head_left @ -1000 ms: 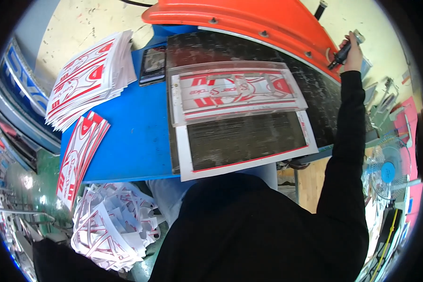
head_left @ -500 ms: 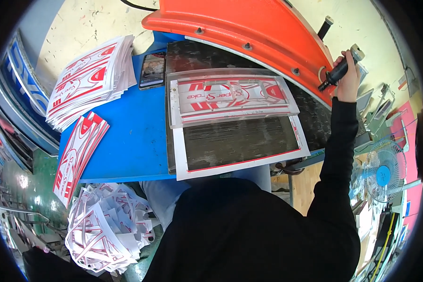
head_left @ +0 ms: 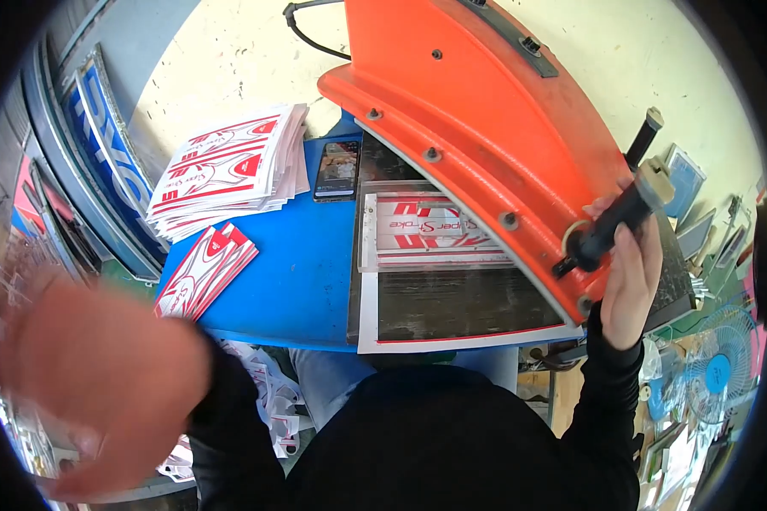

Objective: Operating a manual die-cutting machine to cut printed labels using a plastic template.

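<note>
My right hand [head_left: 632,285] is closed around the black handle [head_left: 618,226] at the near right end of an orange swing arm of a press [head_left: 486,136]. The arm reaches across the right part of a clear, frame-like cutting die [head_left: 371,230]. Under the die lies a white sheet with red print [head_left: 368,315], on a dark cutting board [head_left: 460,302]. A large opening in the sheet's near half shows the board. My left hand [head_left: 102,375] hangs at the lower left, smeared by motion, and its fingers cannot be made out. I see nothing in it.
On the blue table [head_left: 302,272] stand a tall stack of printed sheets [head_left: 222,170], a small pile of cut pieces [head_left: 204,268] and a phone [head_left: 337,170]. Paper scraps [head_left: 268,387] sit below the table edge. A second black handle [head_left: 643,136] and a fan [head_left: 720,370] are at right.
The orange arm has swung toward me and now covers the die's right part, my right hand moving with its handle. My left hand has come into view. The whole view has shifted too.
</note>
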`<state>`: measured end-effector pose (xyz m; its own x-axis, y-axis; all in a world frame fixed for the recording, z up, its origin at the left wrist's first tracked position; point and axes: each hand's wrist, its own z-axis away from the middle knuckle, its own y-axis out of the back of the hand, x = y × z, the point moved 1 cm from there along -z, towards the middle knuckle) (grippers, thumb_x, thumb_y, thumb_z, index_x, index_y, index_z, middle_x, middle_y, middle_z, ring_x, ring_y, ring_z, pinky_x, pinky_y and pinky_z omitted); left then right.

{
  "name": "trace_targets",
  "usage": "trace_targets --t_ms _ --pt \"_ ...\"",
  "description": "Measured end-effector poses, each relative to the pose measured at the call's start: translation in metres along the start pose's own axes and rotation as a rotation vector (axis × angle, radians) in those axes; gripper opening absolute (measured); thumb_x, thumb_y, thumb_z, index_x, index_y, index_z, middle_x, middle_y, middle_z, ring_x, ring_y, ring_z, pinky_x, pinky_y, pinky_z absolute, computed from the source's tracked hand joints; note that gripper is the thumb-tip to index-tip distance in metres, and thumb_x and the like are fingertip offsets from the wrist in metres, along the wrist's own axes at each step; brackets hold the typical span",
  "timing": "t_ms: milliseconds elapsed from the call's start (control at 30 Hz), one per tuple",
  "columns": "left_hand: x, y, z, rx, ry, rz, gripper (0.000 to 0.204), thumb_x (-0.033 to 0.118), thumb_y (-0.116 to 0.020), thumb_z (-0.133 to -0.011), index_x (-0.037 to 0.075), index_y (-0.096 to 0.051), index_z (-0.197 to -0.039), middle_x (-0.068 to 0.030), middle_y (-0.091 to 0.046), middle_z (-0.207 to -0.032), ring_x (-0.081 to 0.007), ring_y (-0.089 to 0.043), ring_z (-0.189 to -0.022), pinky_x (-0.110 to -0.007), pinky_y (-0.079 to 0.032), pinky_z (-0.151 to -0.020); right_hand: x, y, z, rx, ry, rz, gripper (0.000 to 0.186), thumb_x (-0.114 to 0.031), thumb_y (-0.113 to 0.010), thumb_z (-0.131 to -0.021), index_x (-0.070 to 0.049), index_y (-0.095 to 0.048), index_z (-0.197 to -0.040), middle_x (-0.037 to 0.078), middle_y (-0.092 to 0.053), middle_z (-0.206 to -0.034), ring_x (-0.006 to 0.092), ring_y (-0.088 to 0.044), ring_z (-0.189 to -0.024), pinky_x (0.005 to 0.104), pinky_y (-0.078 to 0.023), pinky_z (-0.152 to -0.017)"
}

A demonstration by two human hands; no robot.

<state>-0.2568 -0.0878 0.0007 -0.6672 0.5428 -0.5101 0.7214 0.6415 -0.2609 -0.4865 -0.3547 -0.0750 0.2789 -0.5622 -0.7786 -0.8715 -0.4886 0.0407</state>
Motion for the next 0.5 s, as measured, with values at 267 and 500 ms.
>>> trace_targets --t_ms 267,500 --pt "-0.021 -0.082 0.112 -0.787 0.818 0.090 0.093 0.003 -0.083 -0.072 -0.003 -0.031 -0.149 -0.0255 -0.038 -0.152 -0.0401 -0.042 -0.139 -0.047 -0.037 -0.111 -0.003 0.034 -0.010 -0.280 0.299 0.655 0.071 -0.028 -0.054 -0.096 0.009 -0.027 -0.151 0.022 -0.033 -0.157 0.0336 -0.035 -0.144 0.0441 -0.028 -0.117" --pt "-0.020 -0.076 0.085 -0.782 0.794 0.086 0.081 -0.004 -0.081 -0.074 -0.008 -0.037 -0.142 -0.0270 -0.046 -0.143 -0.0359 -0.058 -0.124 -0.039 -0.053 -0.097 0.049 0.105 -0.089 0.395 0.466 1.067 0.067 -0.015 -0.066 -0.094 -0.005 -0.034 -0.151 0.016 -0.047 -0.147 0.0260 -0.050 -0.131 0.0364 -0.040 -0.106"
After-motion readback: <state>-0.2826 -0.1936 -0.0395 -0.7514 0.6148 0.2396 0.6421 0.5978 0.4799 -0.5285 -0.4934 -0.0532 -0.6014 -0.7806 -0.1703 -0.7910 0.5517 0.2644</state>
